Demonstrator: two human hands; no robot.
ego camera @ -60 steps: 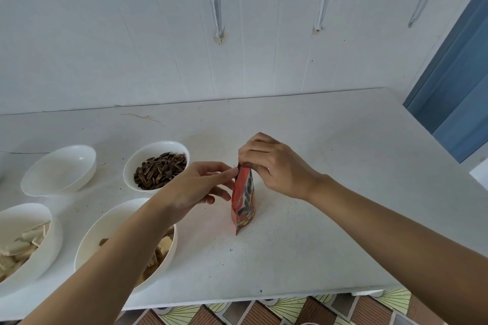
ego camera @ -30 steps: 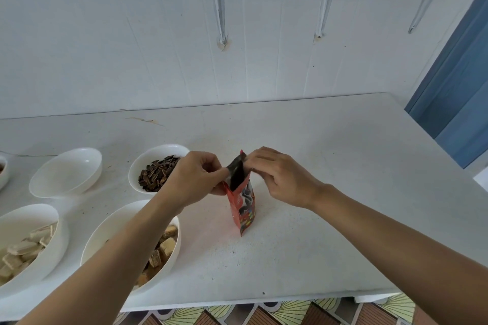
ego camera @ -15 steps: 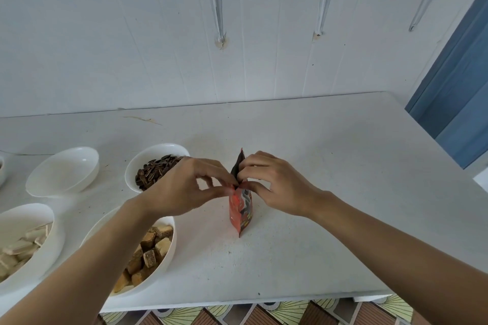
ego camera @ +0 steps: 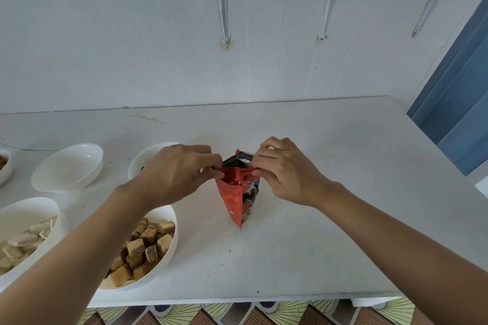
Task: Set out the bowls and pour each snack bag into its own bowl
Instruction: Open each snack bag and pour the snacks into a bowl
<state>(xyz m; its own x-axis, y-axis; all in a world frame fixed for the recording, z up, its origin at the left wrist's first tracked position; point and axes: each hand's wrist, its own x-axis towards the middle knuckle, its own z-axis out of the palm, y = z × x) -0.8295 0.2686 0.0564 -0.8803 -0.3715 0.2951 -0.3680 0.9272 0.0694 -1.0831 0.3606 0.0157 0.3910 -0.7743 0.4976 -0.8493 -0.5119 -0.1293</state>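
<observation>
**Opening the pouch, head view.** My left hand (ego camera: 179,175) and my right hand (ego camera: 286,175) meet over the mouth of a red snack bag (ego camera: 236,202). The bag stands upright on the white table (ego camera: 330,219), its long axis vertical and its narrow lower corner pointing toward me. Each hand pinches one lip of the mouth between thumb and curled forefinger: the left thumb tip (ego camera: 217,173) on the left lip, the right thumb tip (ego camera: 257,172) on the right. The remaining fingers are curled in and hold nothing else. Between the two pinches the mouth gapes a little and the dark inner lining shows. I cannot see the contents.

The empty bowl (ego camera: 68,166) lies to the left of the bag and somewhat farther from me, well apart from it, on my left hand's side. Between bag and empty bowl sits another bowl (ego camera: 148,152), mostly hidden behind my left hand. Nearer me, at left, the bowl of brown wafer cubes (ego camera: 173,221) and the bowl of pale biscuits (ego camera: 54,208) are both filled.

**Judgement.** The step in hand is widening the mouth, and pouring has not begun. The pour will call for carrying the bag leftward past the hidden bowl and tipping its upright axis toward the empty bowl. The left hand, being nearer, is the likelier guide.
</observation>
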